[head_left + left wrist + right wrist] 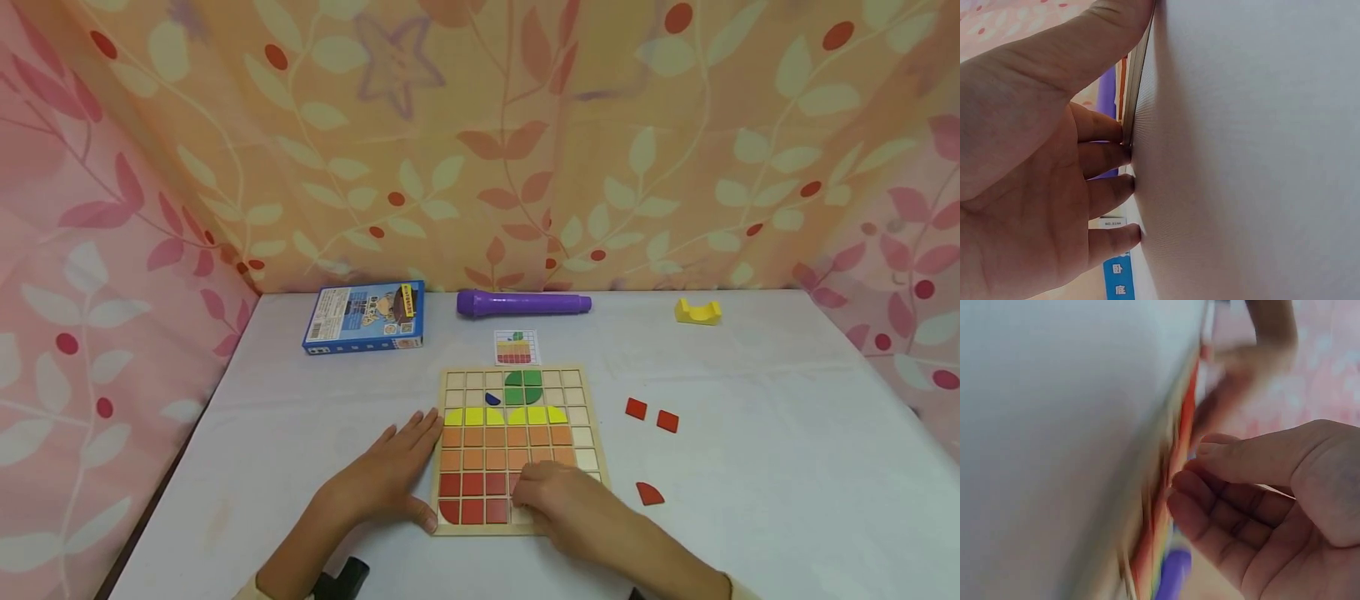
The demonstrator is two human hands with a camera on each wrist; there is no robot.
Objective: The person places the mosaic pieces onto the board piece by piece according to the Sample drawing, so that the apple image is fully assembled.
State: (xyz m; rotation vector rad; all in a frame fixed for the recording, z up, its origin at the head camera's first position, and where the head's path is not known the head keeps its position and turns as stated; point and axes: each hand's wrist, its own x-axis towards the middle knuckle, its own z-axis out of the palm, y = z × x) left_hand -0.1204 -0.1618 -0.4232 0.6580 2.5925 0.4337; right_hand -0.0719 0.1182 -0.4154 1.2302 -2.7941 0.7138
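Observation:
A wooden grid board (517, 530) lies on the table, partly filled with red, orange, yellow and green tiles. A dark blue semicircle tile (492, 399) sits askew near its top. My left hand (386, 475) rests at the board's left edge, fingers extended and thumb near the lower corner. In the left wrist view its fingertips are right at the wooden edge (1137, 84). My right hand (566, 508) is over the lower red rows, fingers curled and thumb against the index finger. I cannot tell whether a tile is between them. The hand hides the board's lower right.
Right of the board lie two red square tiles (636, 408) and a red quarter-round tile (650, 493). Behind it are a pattern card (517, 347), a purple tube (525, 304), a blue box (365, 318) and a yellow block (697, 312). Patterned curtains (480, 150) enclose the table.

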